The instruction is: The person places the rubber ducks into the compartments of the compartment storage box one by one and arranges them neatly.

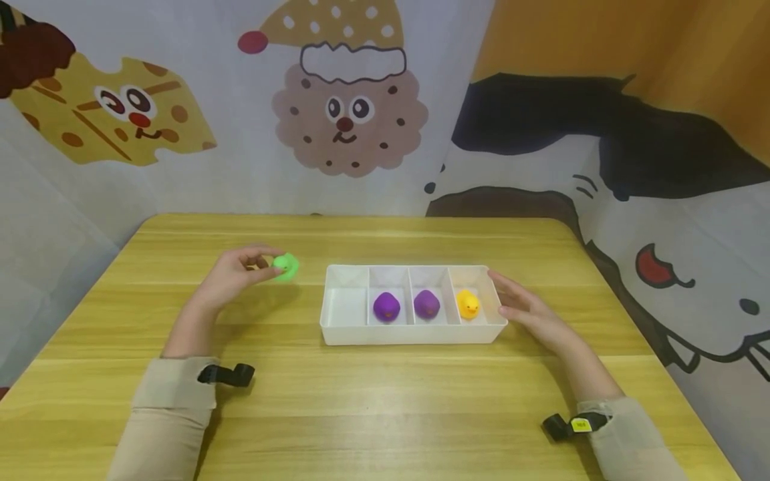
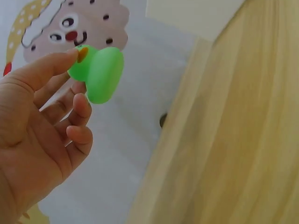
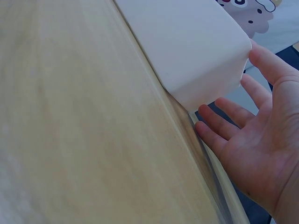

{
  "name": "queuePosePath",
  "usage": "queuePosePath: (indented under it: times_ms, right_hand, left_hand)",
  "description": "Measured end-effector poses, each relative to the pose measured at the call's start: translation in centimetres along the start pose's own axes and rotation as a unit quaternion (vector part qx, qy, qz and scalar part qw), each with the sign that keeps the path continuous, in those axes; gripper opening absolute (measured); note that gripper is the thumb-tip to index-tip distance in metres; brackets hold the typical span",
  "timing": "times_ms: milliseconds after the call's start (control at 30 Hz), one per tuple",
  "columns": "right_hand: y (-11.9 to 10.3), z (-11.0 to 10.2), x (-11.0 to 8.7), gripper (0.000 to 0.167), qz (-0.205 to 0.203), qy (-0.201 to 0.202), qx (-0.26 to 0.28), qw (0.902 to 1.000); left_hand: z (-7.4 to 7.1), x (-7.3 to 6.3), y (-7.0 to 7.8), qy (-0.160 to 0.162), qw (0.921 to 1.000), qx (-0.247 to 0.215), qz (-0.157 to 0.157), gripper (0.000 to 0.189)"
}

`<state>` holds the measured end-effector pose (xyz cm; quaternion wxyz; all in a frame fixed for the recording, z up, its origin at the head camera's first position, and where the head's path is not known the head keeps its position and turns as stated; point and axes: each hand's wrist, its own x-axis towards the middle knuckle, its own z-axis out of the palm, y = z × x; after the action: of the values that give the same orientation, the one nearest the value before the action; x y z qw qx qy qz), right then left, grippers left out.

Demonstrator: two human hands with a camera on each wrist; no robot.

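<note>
My left hand [image 1: 243, 270] pinches a small green toy duck [image 1: 286, 266] between thumb and fingers, above the table left of the box. In the left wrist view the green duck [image 2: 105, 74] shows its orange beak near the thumb. A long white divided box [image 1: 415, 335] lies on the table. My right hand [image 1: 526, 307] touches its right end with spread, fairly straight fingers, also seen at the box's corner in the right wrist view. Inside stand a yellow duck [image 1: 468, 304] in the rightmost compartment and two purple ducks, one [image 1: 387, 307] and another [image 1: 427, 304], in the middle compartments.
The wooden table [image 1: 373, 407] has rounded far corners. Behind it hangs a cloth [image 1: 228, 187] printed with cartoon figures. A black wrist camera [image 1: 231, 375] sits on the left sleeve, another [image 1: 568, 426] on the right.
</note>
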<state>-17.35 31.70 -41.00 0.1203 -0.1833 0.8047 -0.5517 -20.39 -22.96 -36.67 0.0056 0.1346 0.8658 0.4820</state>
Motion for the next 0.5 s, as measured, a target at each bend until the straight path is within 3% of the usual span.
queuePosePath:
  times_ms: [133, 500]
  right_hand:
    - [0.0, 0.1, -0.1, 0.063, 0.004, 0.003, 0.000, 1.0000]
    - [0.1, 0.0, 0.0, 0.064, -0.003, 0.001, -0.004, 1.0000]
  left_hand:
    - [0.6, 0.0, 1.1, 0.005, 0.9997, -0.008, 0.021, 0.037]
    - [2.2, -0.1, 3.7, 0.003, 0.9992, -0.018, 0.036, 0.033]
